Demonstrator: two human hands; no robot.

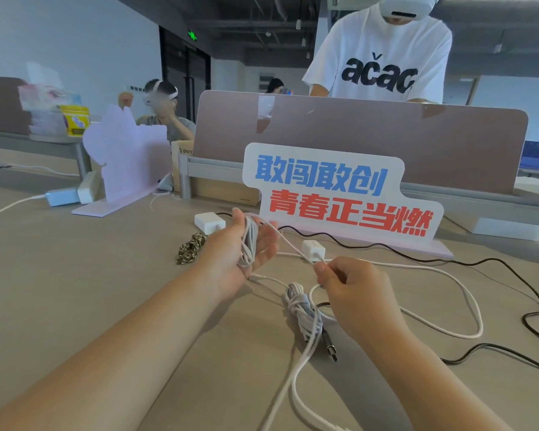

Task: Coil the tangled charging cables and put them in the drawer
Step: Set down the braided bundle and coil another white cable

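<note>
head view: the left hand [231, 259] is held over the table [91, 275] with the palm turned up and to the right, and the white cable [250, 241] is wound in several loops around the palm. its fingers [269, 244] look almost straight and close together, not closed on the loops, and the thumb stands up beside the coil. the fingertips are partly hidden behind the loops, so i cannot tell exactly how they lie. the right hand [358, 293] is lower and nearer, with the fingers curled in. its thumb and first finger pinch the same white cable, near a white charger [313, 248]. from the pinch one stretch goes up to the left hand, and the rest lies on the table in a wide loose loop to the right

between the two forearms a bundled cable [302, 309] lies on the table, already wrapped, with a metal plug sticking out at its near end. a white strand runs from there to the bottom edge and is cut off; which cable it belongs to is hard to make out. a black cable [448, 260] winds across the table and leaves the picture at the right. behind the left hand lie a braided cord [191, 251] and a second charger [209, 222], in front of a sign [339, 194] with large characters
</note>
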